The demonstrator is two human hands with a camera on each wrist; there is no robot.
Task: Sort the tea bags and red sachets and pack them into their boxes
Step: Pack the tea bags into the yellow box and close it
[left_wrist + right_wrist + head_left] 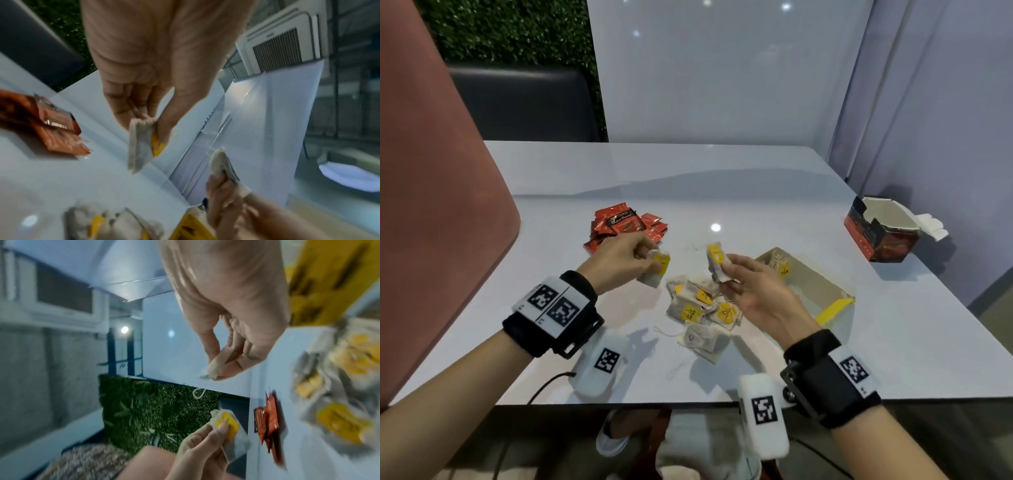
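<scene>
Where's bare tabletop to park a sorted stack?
Free: the far table beyond the red sachets, and the strip between the yellow tea box and the red box. Crowded: the near centre, with the tea bag pile between both hands.

The head view looks forward and down from above the near edge of the surface (756, 178), taking in both forearms and the far wall. Each wrist view sits close behind its own hand, looking along the fingers (131, 104) toward the far side. All three share the tea bag pile (702, 308) and red sachets (626, 224).
</scene>
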